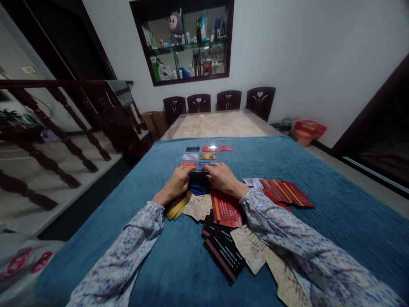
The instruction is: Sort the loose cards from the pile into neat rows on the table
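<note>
Left hand (179, 181) and right hand (221, 176) close together, fingers curled inward at either end of a dark card (200, 174); whether pinched or only touched, cannot tell. Blue cards (198, 187) just below, on the cloth (143, 256). Forearms reach forward, converging, palms down.

Glossy cards (209, 149), matt blue cloth (345, 200).

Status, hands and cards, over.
Left hand and right hand at dark blue cards, grip unclear. Fanned black cards nearer the body. Laid-out blue card partly covered by right hand.
</note>
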The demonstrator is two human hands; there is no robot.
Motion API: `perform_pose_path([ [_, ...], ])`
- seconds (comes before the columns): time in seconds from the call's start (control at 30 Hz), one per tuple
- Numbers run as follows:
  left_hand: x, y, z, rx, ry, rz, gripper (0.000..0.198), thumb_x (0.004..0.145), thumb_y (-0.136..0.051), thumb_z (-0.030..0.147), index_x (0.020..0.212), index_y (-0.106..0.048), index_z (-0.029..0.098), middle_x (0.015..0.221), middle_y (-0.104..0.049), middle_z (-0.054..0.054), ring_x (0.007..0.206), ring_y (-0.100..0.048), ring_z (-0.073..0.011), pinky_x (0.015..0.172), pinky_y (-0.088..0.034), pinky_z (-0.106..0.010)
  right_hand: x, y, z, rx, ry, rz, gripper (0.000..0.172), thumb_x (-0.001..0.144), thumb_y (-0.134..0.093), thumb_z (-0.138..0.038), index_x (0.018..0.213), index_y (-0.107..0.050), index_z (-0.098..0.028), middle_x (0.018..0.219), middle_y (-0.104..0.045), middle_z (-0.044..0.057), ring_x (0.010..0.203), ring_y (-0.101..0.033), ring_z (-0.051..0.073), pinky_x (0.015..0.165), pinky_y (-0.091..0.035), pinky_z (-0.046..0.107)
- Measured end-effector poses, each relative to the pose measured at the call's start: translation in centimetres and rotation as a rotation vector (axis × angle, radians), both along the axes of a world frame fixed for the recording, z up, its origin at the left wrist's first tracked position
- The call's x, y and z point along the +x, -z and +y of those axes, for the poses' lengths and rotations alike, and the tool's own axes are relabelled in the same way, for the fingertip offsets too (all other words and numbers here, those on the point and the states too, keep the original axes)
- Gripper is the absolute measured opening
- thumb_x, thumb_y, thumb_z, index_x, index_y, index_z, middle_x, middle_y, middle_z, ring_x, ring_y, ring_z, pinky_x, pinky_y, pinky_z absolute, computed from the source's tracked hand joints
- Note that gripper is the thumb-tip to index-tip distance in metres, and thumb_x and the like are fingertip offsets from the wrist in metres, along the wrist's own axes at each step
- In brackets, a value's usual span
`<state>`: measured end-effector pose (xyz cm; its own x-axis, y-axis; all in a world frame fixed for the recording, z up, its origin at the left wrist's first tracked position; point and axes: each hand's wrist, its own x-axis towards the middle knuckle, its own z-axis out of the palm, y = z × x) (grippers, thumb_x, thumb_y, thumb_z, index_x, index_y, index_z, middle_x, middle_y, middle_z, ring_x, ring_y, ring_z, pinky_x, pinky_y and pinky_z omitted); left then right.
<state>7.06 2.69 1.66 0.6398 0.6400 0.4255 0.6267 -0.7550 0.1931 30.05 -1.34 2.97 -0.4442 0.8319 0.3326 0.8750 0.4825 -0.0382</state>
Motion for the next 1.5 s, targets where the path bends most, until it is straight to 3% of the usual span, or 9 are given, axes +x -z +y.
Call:
perform_pose_path([
  [0.23,0.2,0.5,-0.1,-0.002,-0.057,-0.019,0.044,0.084,-0.049,0.005,0.125,-0.061,0.017,0.115,-0.070,-0.012,0.108,-0.064,-0.0254,0.096,-0.052,-0.042,-0.2,-0.3,-0.6,-0.031,0.050,-0.012,0.036,0.100,-0.051,-0.019,0.134,-0.062,-0.021,0.119,-0.075,0.015,0.112,-0.063,0.027,0.090,-0.039,0.036],
  [0.63,0.6,0.8,-0.4,0.014,-0.105,0.054,0.047,0.085,-0.054,0.010,0.131,-0.055,0.016,0.119,-0.070,-0.013,0.111,-0.065,-0.0279,0.096,-0.049,-0.043,-0.5,-0.1,-0.9,-0.053,0.125,-0.023,0.045,0.103,-0.044,-0.023,0.147,-0.055,-0.029,0.116,-0.074,0.013,0.102,-0.067,0.025,0.089,-0.038,0.037],
  [0.9,0.8,0.9,-0.5,-0.002,-0.134,0.065,0.049,0.086,-0.053,0.011,0.135,-0.053,0.016,0.122,-0.070,-0.014,0.115,-0.063,-0.0289,0.098,-0.047,-0.045,-0.5,0.4,-0.7,-0.015,0.096,0.003,0.047,0.099,-0.048,-0.018,0.145,-0.056,-0.026,0.121,-0.070,0.014,0.109,-0.061,0.027,0.088,-0.037,0.037],
  [1.13,1.0,0.6,-0.5,0.012,-0.149,0.027,0.049,0.088,-0.051,0.011,0.137,-0.052,0.014,0.124,-0.068,-0.015,0.114,-0.062,-0.0291,0.099,-0.047,-0.045,-0.5,0.3,-0.8,0.010,0.101,0.026,0.061,0.091,-0.065,-0.019,0.150,-0.050,-0.022,0.127,-0.064,0.017,0.116,-0.056,0.030,0.088,-0.037,0.037],
  [1.5,1.4,-0.6,-0.2,0.045,-0.142,0.035,0.060,0.083,-0.055,0.014,0.143,-0.049,0.013,0.128,-0.066,-0.016,0.120,-0.058,-0.0306,0.102,-0.045,-0.045,0.1,-0.4,-0.5,0.097,0.123,0.015,0.053,0.093,-0.059,-0.017,0.146,-0.052,-0.014,0.131,-0.064,0.021,0.118,-0.054,0.031,0.092,-0.038,0.040],
])
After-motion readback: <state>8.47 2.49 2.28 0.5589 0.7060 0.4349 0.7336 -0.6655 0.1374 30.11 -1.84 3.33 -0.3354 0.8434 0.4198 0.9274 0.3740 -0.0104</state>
